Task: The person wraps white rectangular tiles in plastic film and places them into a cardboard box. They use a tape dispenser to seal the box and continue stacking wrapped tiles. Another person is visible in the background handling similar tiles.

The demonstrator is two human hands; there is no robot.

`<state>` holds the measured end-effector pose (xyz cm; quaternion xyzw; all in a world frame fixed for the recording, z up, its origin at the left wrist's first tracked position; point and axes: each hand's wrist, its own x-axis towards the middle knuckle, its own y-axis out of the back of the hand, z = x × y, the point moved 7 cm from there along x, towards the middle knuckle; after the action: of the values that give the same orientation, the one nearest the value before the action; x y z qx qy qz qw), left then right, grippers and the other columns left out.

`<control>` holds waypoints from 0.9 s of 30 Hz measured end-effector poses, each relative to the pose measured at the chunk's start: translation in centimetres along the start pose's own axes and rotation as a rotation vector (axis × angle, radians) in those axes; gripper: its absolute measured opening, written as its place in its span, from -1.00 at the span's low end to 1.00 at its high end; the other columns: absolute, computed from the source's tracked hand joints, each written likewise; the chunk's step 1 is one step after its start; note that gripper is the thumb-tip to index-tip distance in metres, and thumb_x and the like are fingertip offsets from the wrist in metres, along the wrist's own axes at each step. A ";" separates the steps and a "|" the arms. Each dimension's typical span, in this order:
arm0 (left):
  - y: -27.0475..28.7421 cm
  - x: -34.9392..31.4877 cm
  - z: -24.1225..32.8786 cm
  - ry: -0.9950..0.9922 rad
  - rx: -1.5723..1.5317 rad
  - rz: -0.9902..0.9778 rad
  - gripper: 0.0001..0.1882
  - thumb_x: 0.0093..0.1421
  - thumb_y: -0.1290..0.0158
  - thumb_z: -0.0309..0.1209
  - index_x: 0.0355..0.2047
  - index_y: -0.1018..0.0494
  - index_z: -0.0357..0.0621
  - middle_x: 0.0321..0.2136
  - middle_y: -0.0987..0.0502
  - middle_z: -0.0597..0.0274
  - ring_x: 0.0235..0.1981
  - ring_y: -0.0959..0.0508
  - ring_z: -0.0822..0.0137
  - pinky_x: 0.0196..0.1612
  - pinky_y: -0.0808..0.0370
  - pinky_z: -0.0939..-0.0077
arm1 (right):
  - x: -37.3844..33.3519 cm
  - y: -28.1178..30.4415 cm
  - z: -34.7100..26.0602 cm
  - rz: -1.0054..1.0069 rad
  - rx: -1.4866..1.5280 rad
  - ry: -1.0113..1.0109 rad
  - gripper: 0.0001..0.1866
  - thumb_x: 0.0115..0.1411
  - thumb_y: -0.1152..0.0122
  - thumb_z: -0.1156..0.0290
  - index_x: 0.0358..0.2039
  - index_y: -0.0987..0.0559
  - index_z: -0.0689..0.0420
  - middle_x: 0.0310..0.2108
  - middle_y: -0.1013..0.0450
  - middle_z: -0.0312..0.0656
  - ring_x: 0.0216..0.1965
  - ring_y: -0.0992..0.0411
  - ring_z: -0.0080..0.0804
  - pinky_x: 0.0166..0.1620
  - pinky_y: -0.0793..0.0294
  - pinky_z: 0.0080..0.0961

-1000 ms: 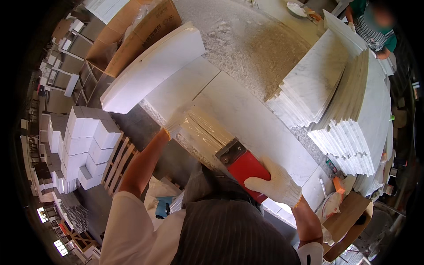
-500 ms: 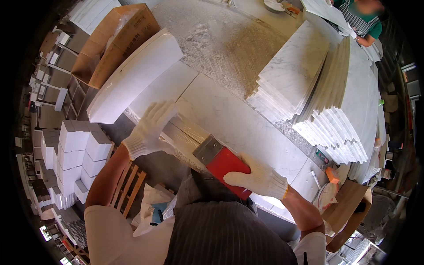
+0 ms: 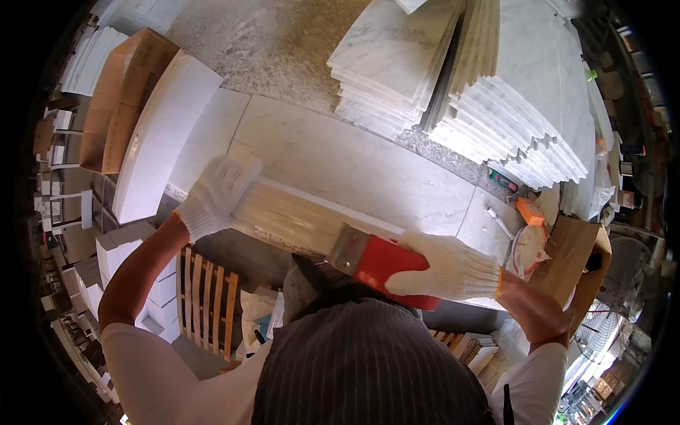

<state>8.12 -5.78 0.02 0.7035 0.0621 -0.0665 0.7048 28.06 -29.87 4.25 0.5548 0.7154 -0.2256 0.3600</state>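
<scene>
My left hand point(image 3: 218, 190), in a white knit glove and slightly blurred, lies at the left end of a bundle of long pale strips point(image 3: 287, 216). Its fingers are stretched out over that end. In a matching glove, my right hand point(image 3: 443, 268) grips a wide red tape dispenser point(image 3: 386, 263) with a metal front plate, at the right part of the bundle. A glossy sheen runs along the strips between both hands; whether tape is stretched there is hard to make out. Beneath them spreads a surface of white marble slabs point(image 3: 326, 149).
Stacked marble slabs point(image 3: 397, 53) stand beyond the work surface. On the left are a curved white block point(image 3: 166, 134) and a cardboard box point(image 3: 120, 106). An orange block point(image 3: 530, 211), a brush point(image 3: 501, 222) and an open carton point(image 3: 570, 262) lie right. A wooden pallet point(image 3: 207, 297) is below left.
My right hand has moved right with the tape dispenser, widening the gap to my left hand. The whole view has shifted, and the person at the far right is mostly out of sight.
</scene>
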 end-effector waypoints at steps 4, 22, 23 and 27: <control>0.1 6.8 9.8 -0.234 -0.175 0.055 0.05 -0.07 -0.22 0.18 0.28 -0.21 -0.27 -0.13 -0.38 0.11 -0.07 -0.39 0.13 0.03 -0.33 0.24 | -5.1 0.9 6.8 0.027 -0.133 -0.184 -0.31 0.06 -0.28 -0.07 0.02 -0.50 0.25 -0.26 -0.58 0.01 -0.26 -0.59 -0.20 -0.18 -0.54 -0.36; -0.2 16.8 29.6 -0.597 -0.154 0.364 -0.24 0.26 0.04 0.13 0.28 -0.29 -0.17 0.08 -0.41 0.01 0.10 -0.40 0.10 0.34 -0.17 0.02 | -11.7 0.1 30.6 0.394 -0.066 -0.304 -0.44 0.05 -0.24 -0.11 -0.13 -0.57 0.09 -0.35 -0.57 -0.04 -0.29 -0.54 -0.11 -0.18 -0.50 -0.27; -0.3 17.3 30.9 -0.665 -0.158 0.340 -0.33 0.25 0.03 0.06 0.19 -0.37 -0.18 0.07 -0.44 0.01 0.12 -0.40 0.10 0.35 -0.15 0.02 | -9.9 0.1 30.0 0.410 -0.107 -0.287 -0.44 0.07 -0.21 -0.11 -0.11 -0.56 0.10 -0.36 -0.57 -0.02 -0.30 -0.54 -0.09 -0.18 -0.50 -0.25; -1.0 18.8 34.4 -0.741 0.014 0.067 -0.72 0.18 0.03 -0.24 -0.20 -0.64 0.13 -0.14 -0.61 0.19 -0.03 -0.52 0.15 0.31 -0.18 0.03 | -4.2 -1.0 25.4 0.458 -0.401 -0.228 -0.57 0.15 -0.17 0.02 -0.18 -0.56 0.13 -0.42 -0.58 -0.01 -0.34 -0.58 -0.05 -0.21 -0.53 -0.19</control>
<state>26.18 -40.34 -4.29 0.6381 -0.2208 -0.2939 0.6765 34.33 -51.18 -8.82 0.5905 0.5571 -0.0540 0.5814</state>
